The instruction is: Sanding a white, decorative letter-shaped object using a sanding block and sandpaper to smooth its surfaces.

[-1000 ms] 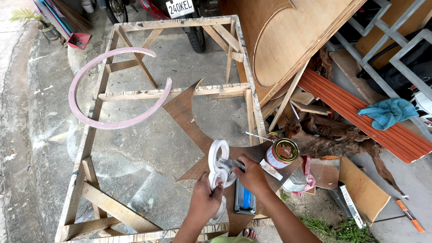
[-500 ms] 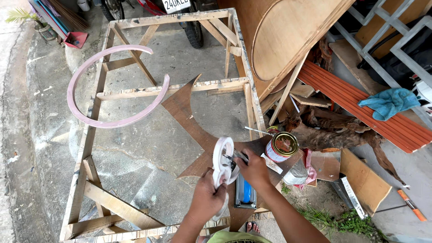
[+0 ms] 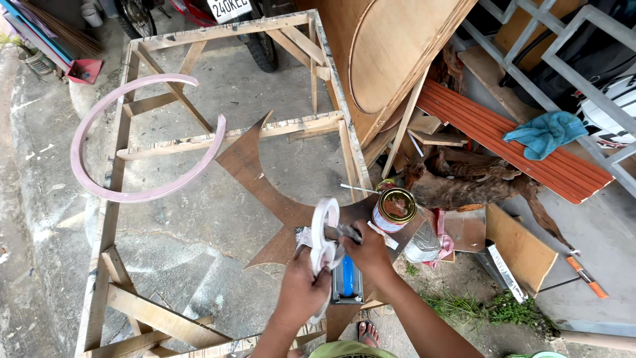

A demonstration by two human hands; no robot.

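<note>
Concrete yard: two hands, left hand (image 3: 301,288) and right hand (image 3: 368,252), both clamped on one white cutout (image 3: 324,238).

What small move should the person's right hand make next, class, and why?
Probably draw the putty knife in the right hand along the white curved piece: the left hand grips that piece upright, and the blade already meets it beside the open can.

The left hand (image 3: 301,292) covers the lower part of the white curved piece (image 3: 324,235), and what the right hand (image 3: 368,250) pinches against it is too small to tell. Both forearms run off the bottom edge — so does the wooden frame (image 3: 119,199). The motorcycle wheel (image 3: 264,50) is cut at the top edge.
</note>
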